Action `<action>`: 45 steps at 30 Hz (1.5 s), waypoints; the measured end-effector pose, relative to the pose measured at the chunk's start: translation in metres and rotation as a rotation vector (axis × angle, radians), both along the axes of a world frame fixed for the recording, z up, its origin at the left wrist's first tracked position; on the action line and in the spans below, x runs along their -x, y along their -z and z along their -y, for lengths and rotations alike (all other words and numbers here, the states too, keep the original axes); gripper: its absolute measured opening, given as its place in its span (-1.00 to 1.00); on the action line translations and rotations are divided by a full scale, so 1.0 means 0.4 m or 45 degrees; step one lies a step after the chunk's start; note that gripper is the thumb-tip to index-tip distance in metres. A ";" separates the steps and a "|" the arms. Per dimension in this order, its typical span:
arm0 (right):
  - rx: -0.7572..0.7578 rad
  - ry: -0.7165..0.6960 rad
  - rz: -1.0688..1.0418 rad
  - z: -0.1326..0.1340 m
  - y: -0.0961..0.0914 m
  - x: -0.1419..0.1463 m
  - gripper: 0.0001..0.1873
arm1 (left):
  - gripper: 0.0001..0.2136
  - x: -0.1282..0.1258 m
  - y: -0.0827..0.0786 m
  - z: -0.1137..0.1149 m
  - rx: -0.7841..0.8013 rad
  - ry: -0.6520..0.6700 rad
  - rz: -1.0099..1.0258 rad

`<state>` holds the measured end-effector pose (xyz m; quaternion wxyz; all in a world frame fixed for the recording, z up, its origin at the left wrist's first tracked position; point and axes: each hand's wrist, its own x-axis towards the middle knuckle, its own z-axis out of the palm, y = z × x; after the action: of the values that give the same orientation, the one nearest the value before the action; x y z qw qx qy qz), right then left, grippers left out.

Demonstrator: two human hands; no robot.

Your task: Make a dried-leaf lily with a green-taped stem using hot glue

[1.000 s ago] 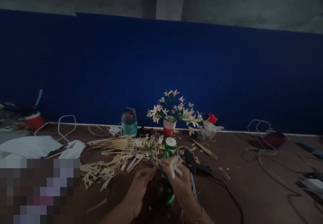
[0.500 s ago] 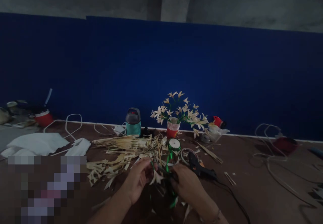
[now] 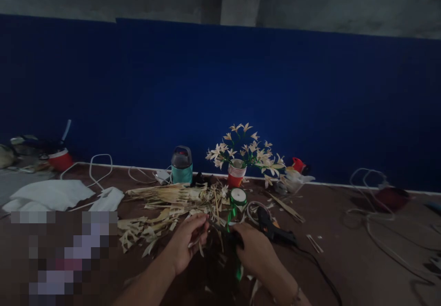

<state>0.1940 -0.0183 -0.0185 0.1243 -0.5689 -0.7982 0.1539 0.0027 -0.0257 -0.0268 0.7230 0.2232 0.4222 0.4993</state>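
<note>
My left hand is closed in a pinch on a small pale flower, its petals partly hidden under the fingers. My right hand is wrapped round dark scissors, whose blades point left toward my left fingertips; shadow hides much of them. Just beyond my hands, a spool of green ribbon lies with its tail running down past my right hand. Behind it, pale flowers on green stems stand in a stack of red and white paper cups.
Dried straw-coloured husk strips are heaped left of centre. A black glue gun and its cord lie right of my right hand. A teal and grey container stands at the back, before a blue partition. White cloth lies left.
The flower at my left fingers has turned and now shows less of its petals. The dark blades now reach nearer my left fingertips. Both hands stay at nearly the same place.
</note>
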 end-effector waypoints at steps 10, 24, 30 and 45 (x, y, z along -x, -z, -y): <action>-0.054 0.002 -0.837 -0.016 0.001 0.010 -0.63 | -0.85 0.001 -0.001 -0.003 -0.088 -0.068 -0.092; -0.109 -0.205 -0.602 0.001 -0.022 0.011 -0.47 | -0.82 -0.004 -0.013 0.008 -0.172 -0.010 -0.084; -0.110 -0.200 -0.585 0.000 -0.020 0.006 -0.46 | -0.83 0.000 -0.007 0.005 -0.167 -0.003 -0.105; -0.146 -0.220 -0.589 0.000 -0.021 0.005 -0.49 | -0.83 0.000 -0.009 0.004 -0.143 0.019 -0.076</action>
<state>0.1918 -0.0184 -0.0103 0.3222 -0.4404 -0.8015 0.2446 0.0029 -0.0273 -0.0230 0.7002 0.2814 0.4130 0.5099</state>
